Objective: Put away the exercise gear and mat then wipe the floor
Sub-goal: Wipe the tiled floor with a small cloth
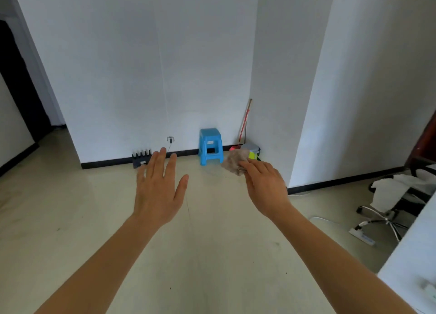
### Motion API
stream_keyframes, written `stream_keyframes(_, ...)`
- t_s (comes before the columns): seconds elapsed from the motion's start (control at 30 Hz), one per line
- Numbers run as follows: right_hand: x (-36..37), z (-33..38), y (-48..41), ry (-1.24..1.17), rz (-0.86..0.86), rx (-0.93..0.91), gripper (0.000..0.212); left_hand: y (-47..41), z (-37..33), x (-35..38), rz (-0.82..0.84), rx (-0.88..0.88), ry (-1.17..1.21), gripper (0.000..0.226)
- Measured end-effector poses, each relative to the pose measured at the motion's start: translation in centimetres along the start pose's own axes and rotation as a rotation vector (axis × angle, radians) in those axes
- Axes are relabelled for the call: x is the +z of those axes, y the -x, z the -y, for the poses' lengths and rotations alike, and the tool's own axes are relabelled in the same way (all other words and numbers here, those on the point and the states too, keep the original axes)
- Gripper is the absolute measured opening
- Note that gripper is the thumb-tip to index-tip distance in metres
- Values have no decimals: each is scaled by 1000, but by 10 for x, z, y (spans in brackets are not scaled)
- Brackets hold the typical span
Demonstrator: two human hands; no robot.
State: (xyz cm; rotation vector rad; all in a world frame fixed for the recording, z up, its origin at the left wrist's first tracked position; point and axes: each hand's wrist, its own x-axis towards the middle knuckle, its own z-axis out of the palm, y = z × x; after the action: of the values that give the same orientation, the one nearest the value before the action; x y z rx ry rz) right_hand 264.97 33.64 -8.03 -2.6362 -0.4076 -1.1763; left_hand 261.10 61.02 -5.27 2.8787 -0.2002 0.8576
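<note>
Both my arms reach forward over the pale floor (200, 254). My left hand (158, 193) is held flat with fingers straight and spread, holding nothing. My right hand (262, 184) pinches a crumpled grey-brown cloth (234, 161) at its fingertips, up in the air in front of the far corner. No mat or exercise gear can be made out in view.
A blue plastic stool (210, 146) stands against the white wall. A dark rack (141, 159) sits at the baseboard to its left. In the corner are a broom (245, 122) and a green-and-grey bin (252, 150). An office chair (389, 207) and a power strip (361, 235) are on the right.
</note>
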Motion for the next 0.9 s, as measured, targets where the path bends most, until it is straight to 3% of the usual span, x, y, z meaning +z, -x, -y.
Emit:
stream_keyframes(0.27, 174, -128, -129, 32, -24, 130, 31, -212, 3, 167, 1, 131, 55, 69)
stream_keyframes(0.5, 339, -218, -271, -19, -7, 174, 29, -408, 28, 298, 41, 136, 19, 72)
stream_keyframes(0.7, 476, -249, -428, -87, 61, 125, 31, -570, 95, 376, 1, 90, -10, 67)
stream_keyframes(0.9, 656, -279, -532, -85, 71, 3, 27, -699, 183, 510, 69, 5, -98, 68)
